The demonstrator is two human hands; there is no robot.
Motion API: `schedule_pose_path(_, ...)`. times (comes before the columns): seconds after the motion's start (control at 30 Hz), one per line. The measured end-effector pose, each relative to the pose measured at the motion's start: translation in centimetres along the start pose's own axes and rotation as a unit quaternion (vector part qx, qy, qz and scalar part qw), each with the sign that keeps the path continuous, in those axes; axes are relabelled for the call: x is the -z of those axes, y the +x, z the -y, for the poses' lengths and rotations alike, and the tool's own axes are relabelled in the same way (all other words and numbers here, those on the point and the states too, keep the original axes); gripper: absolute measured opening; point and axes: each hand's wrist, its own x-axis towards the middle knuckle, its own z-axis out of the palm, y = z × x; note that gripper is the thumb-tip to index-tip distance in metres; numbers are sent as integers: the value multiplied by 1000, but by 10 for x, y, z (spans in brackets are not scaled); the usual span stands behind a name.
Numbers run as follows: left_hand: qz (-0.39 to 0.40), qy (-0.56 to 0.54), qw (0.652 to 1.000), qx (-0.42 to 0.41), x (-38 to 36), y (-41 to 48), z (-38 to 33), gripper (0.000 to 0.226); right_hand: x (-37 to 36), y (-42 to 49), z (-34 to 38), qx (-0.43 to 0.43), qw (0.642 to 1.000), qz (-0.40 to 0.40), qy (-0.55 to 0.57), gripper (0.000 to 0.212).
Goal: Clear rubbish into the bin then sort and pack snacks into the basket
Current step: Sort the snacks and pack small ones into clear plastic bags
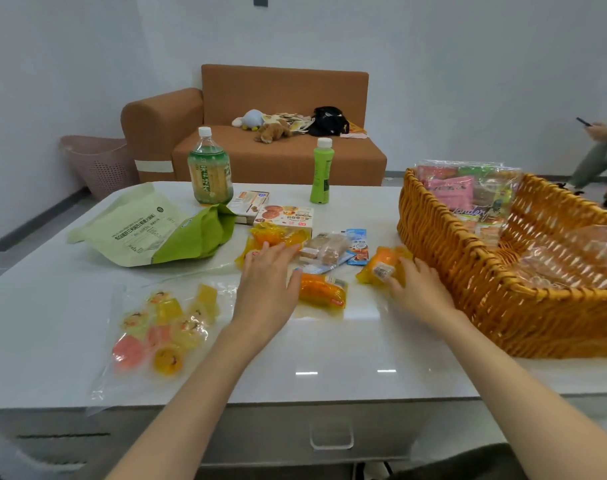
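A person's right hand curls its fingers round a barcoded orange packet on a white table, just beside the wicker basket at its 3 o'clock. The left hand lies flat, fingers straight, on a yellow snack packet at its 12 o'clock, with the thumb just beside a long orange packet.

Between the two hands, toward 12 o'clock, sit a clear packet of crackers and a blue sachet. Behind them are a biscuit box and a second box. A green-and-cream bag lies at the left hand's 10 o'clock, and a clear bag of jelly cups at its 8 o'clock.

A large green bottle and a slim green bottle stand upright near the table's far edge. The basket holds bright wrapped snacks.

Beyond the table are a brown sofa strewn with soft toys, a pink perforated container on the floor at 10 o'clock, and a second person at the far right holding a phone.
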Motion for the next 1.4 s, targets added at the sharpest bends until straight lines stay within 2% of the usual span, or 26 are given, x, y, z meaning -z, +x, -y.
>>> schedule_pose_path(0.13, 52, 15, 998, -31, -27, 2, -27, 51, -12, 16, -6, 35, 998, 15, -54, 69)
schedule_pose_path(0.3, 64, 26, 996, -48, -53, 15, -32, 52, -19, 33, -1, 123, 991, -11, -45, 66)
schedule_pose_path(0.43, 81, 41, 995, -43, -63, 28, -33, 57, -25, 41, 5, 181, 983, 11, 38, 73)
schedule_pose_path(0.53, 104, 41, 992, -50, -73, 38, -34, 57, -22, 37, 1, 147, 977, 17, 156, 74)
schedule_pose_path(0.67, 139, 60, 986, -71, -86, 47, -39, 56, -32, 30, -6, 149, 984, -90, 24, 42)
schedule_pose_path(0.8, 147, 86, 983, -72, -93, 51, -39, 52, -36, 28, -14, 118, 977, -150, 97, 33)
schedule_pose_path(0.9, 147, 77, 983, -74, -92, 52, -41, 50, -29, 26, -20, 140, 973, -65, 172, 52)
schedule_pose_path(1.0, 136, 51, 986, -78, -89, 54, -42, 50, -19, 19, -19, 133, 976, -3, 175, 69)
schedule_pose_path(1.2, 177, 94, 967, -157, -94, 49, -50, 64, -11, 9, -23, 64, 987, 40, 140, 50)
schedule_pose_path(1.4, 123, 113, 977, -130, -95, 48, -54, 45, -12, 9, -23, 78, 989, -26, 126, 46)
